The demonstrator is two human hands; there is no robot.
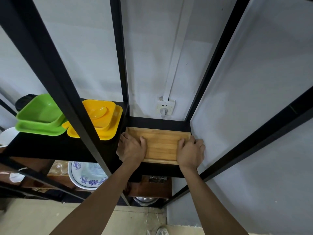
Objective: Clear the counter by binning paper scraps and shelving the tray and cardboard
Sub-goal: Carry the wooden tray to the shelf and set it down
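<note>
Against a pale grey wall (88, 53), a black metal shelf rack (157, 169) is seen, with a wall socket (165, 107) behind it. On the neighbouring shelf to the left, green dishes (39, 116) and yellow dishes (101, 119) are stacked; a black upright crosses in front of them. The wooden tray (160, 145) is laid flat on the shelf, gripped at its left edge by the left hand (131, 149) and at its right edge by the right hand (190, 152), thumbs on its face.

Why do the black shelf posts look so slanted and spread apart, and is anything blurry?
In the head view the wide-angle lens splays the straight black posts outward. The wooden tray and both hands, left and right, look sharp; the lower-left corner is smeared. Lighting is soft and even, with faint glare on the green dishes.
</note>
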